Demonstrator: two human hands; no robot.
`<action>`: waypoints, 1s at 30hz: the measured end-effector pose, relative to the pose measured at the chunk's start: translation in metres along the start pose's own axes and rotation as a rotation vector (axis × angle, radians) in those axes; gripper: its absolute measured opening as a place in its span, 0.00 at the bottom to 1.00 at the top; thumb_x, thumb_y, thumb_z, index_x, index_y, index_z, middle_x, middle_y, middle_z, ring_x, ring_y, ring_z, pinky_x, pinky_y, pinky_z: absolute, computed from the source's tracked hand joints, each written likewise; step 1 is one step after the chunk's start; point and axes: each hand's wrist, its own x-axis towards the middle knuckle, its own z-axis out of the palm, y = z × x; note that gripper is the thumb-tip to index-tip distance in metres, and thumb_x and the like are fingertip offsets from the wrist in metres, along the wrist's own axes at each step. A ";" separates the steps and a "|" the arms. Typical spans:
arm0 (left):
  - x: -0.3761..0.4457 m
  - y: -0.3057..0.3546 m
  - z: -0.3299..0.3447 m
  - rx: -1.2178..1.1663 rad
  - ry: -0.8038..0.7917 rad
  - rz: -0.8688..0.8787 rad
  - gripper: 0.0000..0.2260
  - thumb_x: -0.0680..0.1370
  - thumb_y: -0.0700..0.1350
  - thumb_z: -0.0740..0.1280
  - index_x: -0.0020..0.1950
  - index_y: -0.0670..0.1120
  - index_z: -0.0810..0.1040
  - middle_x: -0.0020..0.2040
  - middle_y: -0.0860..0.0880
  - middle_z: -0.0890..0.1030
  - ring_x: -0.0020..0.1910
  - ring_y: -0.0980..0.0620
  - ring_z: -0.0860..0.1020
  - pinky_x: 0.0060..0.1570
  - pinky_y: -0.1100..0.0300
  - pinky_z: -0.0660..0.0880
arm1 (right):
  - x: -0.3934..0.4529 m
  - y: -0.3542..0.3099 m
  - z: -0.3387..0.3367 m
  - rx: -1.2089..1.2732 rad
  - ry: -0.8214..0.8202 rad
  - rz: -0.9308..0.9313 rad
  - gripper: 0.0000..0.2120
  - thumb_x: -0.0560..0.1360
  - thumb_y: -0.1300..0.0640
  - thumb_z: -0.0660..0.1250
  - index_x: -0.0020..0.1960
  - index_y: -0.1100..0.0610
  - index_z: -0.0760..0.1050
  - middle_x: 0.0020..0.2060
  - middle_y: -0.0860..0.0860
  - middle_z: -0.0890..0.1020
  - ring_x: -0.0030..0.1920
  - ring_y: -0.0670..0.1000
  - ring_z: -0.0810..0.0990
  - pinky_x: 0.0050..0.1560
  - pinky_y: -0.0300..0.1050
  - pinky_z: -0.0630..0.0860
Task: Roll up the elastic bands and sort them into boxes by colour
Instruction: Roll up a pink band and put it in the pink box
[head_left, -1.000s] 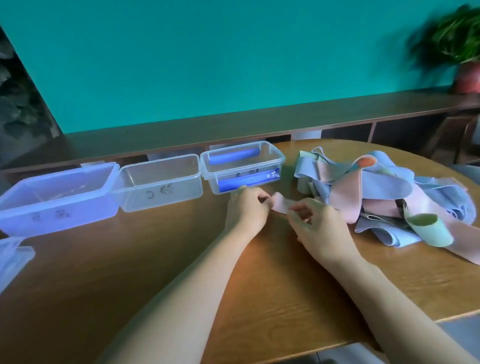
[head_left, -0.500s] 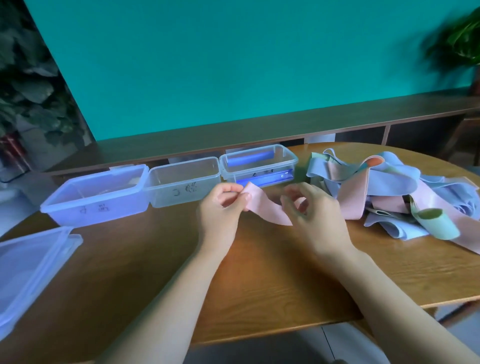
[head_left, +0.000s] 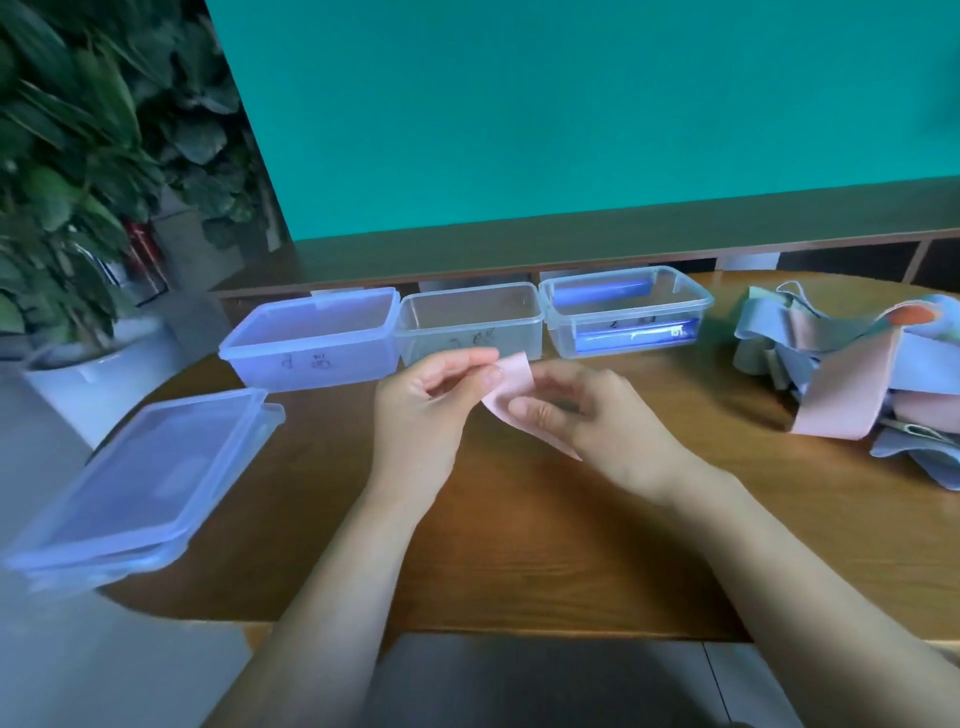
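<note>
Pink band (head_left: 511, 384) in the pinching grip of both hands (head_left: 421, 415) (head_left: 597, 421), before three plastic boxes (head_left: 470, 325).

Both hands hold a pink band (head_left: 511, 387) above the wood table (head_left: 519, 545): left hand (head_left: 431, 415) pinches its upper end, right hand (head_left: 587, 421) grips it lower down. Behind, 3 clear boxes in a row w/ scribbled labels: left box (head_left: 311, 338), middle box (head_left: 470, 322), right box (head_left: 626, 312) w/ blue rolls inside. Stacked lids (head_left: 135, 488) lie at left, band pile (head_left: 852, 374) at right.

The band pile (head_left: 852, 374) runs off the right edge; box labels unreadable.
</note>
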 end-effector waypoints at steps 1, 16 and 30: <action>0.002 0.004 -0.004 -0.016 0.011 0.009 0.08 0.75 0.39 0.74 0.51 0.50 0.86 0.48 0.56 0.87 0.50 0.57 0.84 0.52 0.65 0.79 | 0.000 -0.004 0.001 0.005 -0.015 0.011 0.09 0.79 0.45 0.70 0.57 0.46 0.82 0.49 0.39 0.86 0.52 0.39 0.83 0.58 0.43 0.78; 0.013 0.029 -0.026 0.014 0.198 0.203 0.06 0.76 0.42 0.74 0.43 0.52 0.80 0.42 0.53 0.85 0.43 0.51 0.83 0.34 0.63 0.75 | -0.010 -0.041 0.005 0.372 -0.240 0.110 0.13 0.73 0.46 0.73 0.54 0.50 0.85 0.50 0.51 0.85 0.51 0.66 0.77 0.43 0.52 0.71; 0.038 0.055 -0.019 0.033 0.142 0.220 0.06 0.77 0.39 0.73 0.46 0.51 0.83 0.39 0.60 0.85 0.38 0.58 0.82 0.30 0.66 0.75 | -0.016 -0.050 0.000 0.481 -0.183 0.159 0.10 0.76 0.53 0.72 0.53 0.58 0.85 0.48 0.51 0.87 0.49 0.52 0.87 0.50 0.49 0.83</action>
